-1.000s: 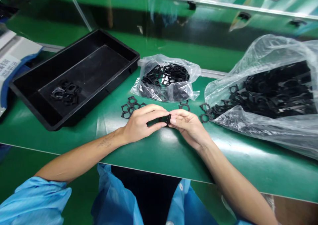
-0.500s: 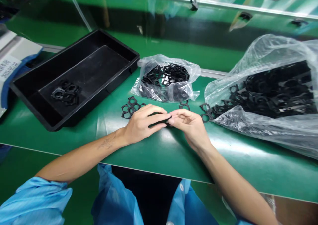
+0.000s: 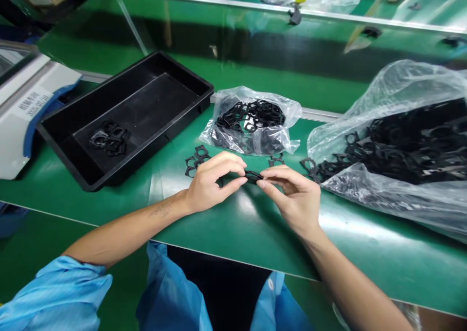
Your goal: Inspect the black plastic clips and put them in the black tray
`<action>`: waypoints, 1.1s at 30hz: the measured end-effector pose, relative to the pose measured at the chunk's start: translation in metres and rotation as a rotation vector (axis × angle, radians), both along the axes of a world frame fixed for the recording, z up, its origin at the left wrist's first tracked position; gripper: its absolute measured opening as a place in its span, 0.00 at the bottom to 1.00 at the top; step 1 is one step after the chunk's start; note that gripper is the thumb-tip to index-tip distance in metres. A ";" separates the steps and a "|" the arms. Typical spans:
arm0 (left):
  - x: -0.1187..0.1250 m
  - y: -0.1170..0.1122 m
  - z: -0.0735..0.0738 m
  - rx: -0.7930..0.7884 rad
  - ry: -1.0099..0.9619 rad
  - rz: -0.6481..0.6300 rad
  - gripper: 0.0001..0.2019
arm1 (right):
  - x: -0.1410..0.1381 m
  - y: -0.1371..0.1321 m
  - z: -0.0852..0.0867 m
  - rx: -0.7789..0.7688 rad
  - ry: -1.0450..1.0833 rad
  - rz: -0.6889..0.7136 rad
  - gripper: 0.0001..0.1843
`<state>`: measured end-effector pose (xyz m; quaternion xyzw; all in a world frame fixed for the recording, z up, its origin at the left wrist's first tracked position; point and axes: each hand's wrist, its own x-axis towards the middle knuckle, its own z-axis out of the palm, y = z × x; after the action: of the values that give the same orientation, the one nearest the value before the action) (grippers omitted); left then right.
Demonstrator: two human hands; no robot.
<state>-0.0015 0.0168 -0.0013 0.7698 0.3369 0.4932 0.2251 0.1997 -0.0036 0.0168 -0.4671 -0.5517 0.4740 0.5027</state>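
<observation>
My left hand [image 3: 213, 182] and my right hand [image 3: 294, 194] meet over the green table [image 3: 233, 224], both pinching one small black plastic part [image 3: 253, 176] between fingertips. A few loose black ring parts [image 3: 195, 159] lie just behind my left hand. A small clear bag of black parts [image 3: 251, 121] sits beyond the hands. A large clear bag of black parts [image 3: 401, 146] lies to the right, with some parts spilling from its mouth [image 3: 310, 168].
A black tray [image 3: 175, 121] stands at the left with a small pile of black parts [image 3: 109, 138] inside. A white and blue machine [image 3: 25, 107] sits at the far left. A metal rail and a green conveyor [image 3: 255, 63] run behind.
The view has shifted slightly down and right. My hands stay together on the part and have turned it flatter between the fingertips.
</observation>
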 end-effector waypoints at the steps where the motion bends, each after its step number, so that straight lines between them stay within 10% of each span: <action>1: 0.000 0.000 0.000 -0.012 -0.008 0.001 0.02 | 0.000 0.000 0.000 0.008 -0.007 0.001 0.08; 33: 0.002 -0.004 0.006 -0.051 -0.042 0.068 0.02 | 0.000 -0.004 0.004 0.279 -0.292 -0.016 0.05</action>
<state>0.0008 0.0127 0.0046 0.7415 0.3705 0.5077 0.2349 0.1995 -0.0072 0.0207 -0.4610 -0.6753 0.3165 0.4809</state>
